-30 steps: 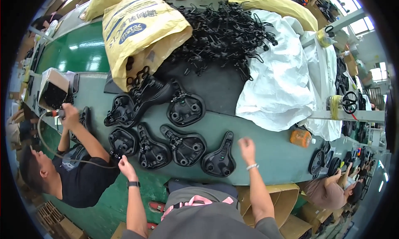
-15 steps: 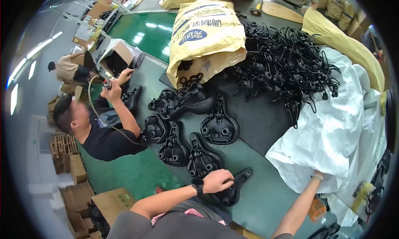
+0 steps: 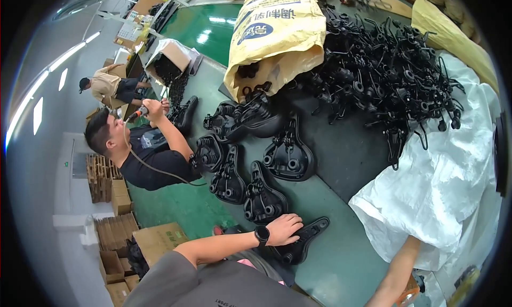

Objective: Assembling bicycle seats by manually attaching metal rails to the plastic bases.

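Observation:
A black bicycle saddle (image 3: 306, 240) lies underside up at the near edge of the bench. My left hand (image 3: 282, 230), with a watch at the wrist, grips its wide end, fingers bent over it. My right forearm (image 3: 396, 269) reaches into a large white woven sack (image 3: 410, 200), which hides the hand and anything in it. Just beyond my left hand is another upturned saddle (image 3: 265, 196) with metal rails and springs. Several more saddles lie further off, among them one with a wide back (image 3: 289, 156).
A heap of black metal clamps (image 3: 373, 77) covers the bench's far right. Beside it, a yellow sack (image 3: 280, 35) lies with its mouth toward me. At the left, a co-worker (image 3: 154, 157) holds a hosed power tool (image 3: 137, 113). An orange-tinted container (image 3: 409, 293) stands by my right forearm.
My right arm has gone deeper into the white sack; its wrist was visible before. My left hand stays on the saddle, its fingers a little straighter. The whole view has shifted slightly.

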### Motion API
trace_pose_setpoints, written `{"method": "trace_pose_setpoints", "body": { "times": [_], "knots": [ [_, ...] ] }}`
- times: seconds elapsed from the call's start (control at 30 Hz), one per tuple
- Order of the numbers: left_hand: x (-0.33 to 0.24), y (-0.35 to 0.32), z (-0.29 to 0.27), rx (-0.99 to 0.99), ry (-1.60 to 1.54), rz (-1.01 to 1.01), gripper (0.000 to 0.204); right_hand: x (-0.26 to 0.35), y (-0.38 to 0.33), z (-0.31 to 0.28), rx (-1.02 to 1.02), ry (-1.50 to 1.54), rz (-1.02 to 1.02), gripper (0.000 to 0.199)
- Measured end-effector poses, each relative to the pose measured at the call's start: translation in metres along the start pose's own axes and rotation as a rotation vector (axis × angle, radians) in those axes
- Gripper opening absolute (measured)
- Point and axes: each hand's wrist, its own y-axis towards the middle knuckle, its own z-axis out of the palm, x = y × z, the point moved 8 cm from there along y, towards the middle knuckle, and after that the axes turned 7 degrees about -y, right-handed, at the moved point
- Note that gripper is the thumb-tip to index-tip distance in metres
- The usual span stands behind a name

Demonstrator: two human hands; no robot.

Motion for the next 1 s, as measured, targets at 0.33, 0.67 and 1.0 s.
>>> {"method": "trace_pose_setpoints", "body": {
  "times": [0.33, 0.67, 1.0],
  "knots": [
    [0.016, -0.052, -0.075, -0.261, -0.227, 0.016, 0.029, 0.122, -0.163, 0.109, -0.14, -0.798, -0.254, 0.039],
    [0.252, 0.0, -0.33, -0.96, -0.433, -0.274, 0.038, 0.237, -0.346, 0.183, -0.698, -1.134, -0.47, 0.049],
    [0.439, 0.131, -0.314, -0.407, 0.056, -0.63, 0.05, 0.349, -0.389, 0.384, -0.219, -0.605, -0.326, 0.028]
  ]
}}
